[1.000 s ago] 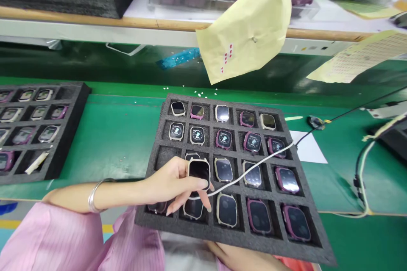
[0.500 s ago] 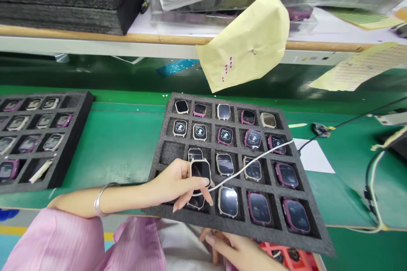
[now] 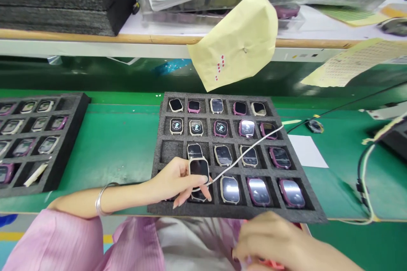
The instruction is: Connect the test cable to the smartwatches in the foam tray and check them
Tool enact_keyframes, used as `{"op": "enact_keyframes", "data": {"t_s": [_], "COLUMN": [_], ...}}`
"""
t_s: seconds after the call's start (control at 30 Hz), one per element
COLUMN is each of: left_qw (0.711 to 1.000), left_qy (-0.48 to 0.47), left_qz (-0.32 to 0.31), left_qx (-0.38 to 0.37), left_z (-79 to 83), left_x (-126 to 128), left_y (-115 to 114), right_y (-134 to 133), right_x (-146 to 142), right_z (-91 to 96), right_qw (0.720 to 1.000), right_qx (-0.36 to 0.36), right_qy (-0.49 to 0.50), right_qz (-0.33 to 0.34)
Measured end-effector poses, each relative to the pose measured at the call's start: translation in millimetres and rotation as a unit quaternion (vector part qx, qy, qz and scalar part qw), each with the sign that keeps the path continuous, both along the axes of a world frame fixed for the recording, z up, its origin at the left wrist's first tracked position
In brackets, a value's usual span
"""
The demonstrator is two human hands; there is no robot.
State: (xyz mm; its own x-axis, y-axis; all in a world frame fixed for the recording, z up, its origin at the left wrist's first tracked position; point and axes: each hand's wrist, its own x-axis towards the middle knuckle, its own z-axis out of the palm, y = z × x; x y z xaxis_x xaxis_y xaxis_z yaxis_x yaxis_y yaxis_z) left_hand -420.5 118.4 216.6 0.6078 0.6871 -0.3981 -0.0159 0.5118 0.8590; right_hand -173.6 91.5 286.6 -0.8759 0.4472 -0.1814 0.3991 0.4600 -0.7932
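Foam tray (image 3: 235,211) holds watches (image 3: 230,189); left grip (image 3: 176,183) pinches pale-framed watch (image 3: 199,167); right grip (image 3: 270,241): cannot tell.

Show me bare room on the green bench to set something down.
Widest: between the left foam tray and the central foam tray, beyond the left forearm. Smaller: below the white paper, between the central foam tray and looped cable. Crowded: that tray, mostly filled with smartwatches, under the left hand.
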Motion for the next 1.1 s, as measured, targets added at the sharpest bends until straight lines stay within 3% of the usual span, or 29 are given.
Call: {"op": "enact_keyframes", "data": {"t_s": [0.1, 0.2, 0.37, 0.57, 0.77, 0.9, 1.1], "left_qw": [1.000, 0.999, 0.992, 0.986, 0.990, 0.989, 0.980], "left_qy": [-0.004, -0.039, -0.118, -0.132, -0.117, -0.140, -0.186], "left_qz": [0.004, 0.010, 0.034, 0.085, 0.054, 0.046, -0.049], "left_qx": [0.003, -0.002, -0.030, -0.064, -0.049, -0.032, -0.045], "left_z": [1.9, 1.2, -5.9, -8.0, -4.7, -9.3, -11.0], "left_x": [1, 1, 0, 2, 1, -2, -9], "left_y": [0, 0, 2, 2, 1, 1, 4], "right_y": [27, 53, 74, 78, 76, 80, 84], "right_x": [-12, -36, -64, -61, -59, -59, -60], "right_z": [12.8, 1.5, -21.0, -25.7, -30.1, -41.3, -51.7], "right_qw": [0.986, 0.979, 0.984, 0.978, 0.978, 0.979, 0.945], "right_qx": [0.109, 0.168, 0.163, 0.185, 0.187, 0.119, -0.100], "right_qy": [0.075, 0.048, 0.032, 0.053, 0.053, 0.163, 0.310], "right_qz": [-0.103, -0.101, -0.069, -0.085, -0.078, -0.032, -0.012]}}
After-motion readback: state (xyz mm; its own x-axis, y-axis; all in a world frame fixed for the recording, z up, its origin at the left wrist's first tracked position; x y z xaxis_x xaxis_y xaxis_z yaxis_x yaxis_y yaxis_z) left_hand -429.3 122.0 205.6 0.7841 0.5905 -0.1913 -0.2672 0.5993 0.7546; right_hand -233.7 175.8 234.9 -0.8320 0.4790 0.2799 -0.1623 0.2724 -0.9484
